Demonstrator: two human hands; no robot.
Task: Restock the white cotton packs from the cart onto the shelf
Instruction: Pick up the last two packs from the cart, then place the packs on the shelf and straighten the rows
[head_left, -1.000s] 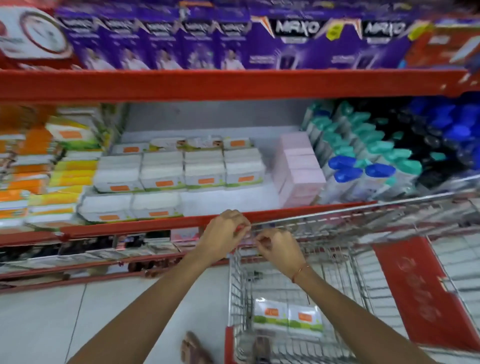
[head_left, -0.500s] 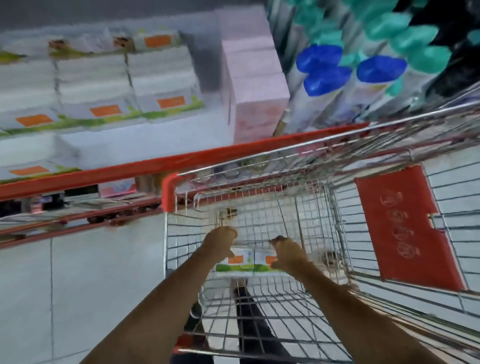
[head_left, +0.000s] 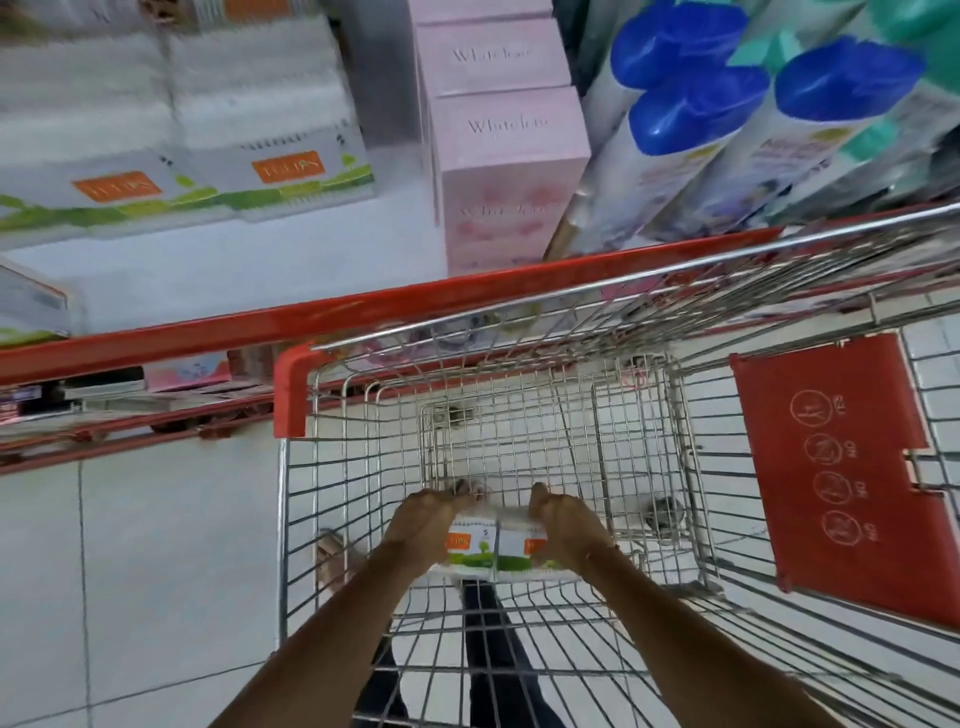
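Note:
Two white cotton packs (head_left: 496, 550) with orange labels and green stripes lie side by side at the bottom of the wire cart (head_left: 519, 431). My left hand (head_left: 423, 525) grips the left end of the pair and my right hand (head_left: 563, 525) grips the right end, fingers curled over the far edges. Rows of the same white cotton packs (head_left: 218, 156) stand on the shelf (head_left: 260, 275) at the upper left, with bare shelf surface in front of them.
Pink boxes (head_left: 506, 171) stand on the shelf right of the cotton packs, then blue-capped bottles (head_left: 675, 130). The shelf's red front rail (head_left: 363, 317) runs just beyond the cart's rim. A red child-seat flap (head_left: 841, 467) hangs on the cart's right. White tiled floor lies at left.
My hands left the cart's rim, reached down into the basket and closed on the two packs. The view tilted down and moved closer to the cart.

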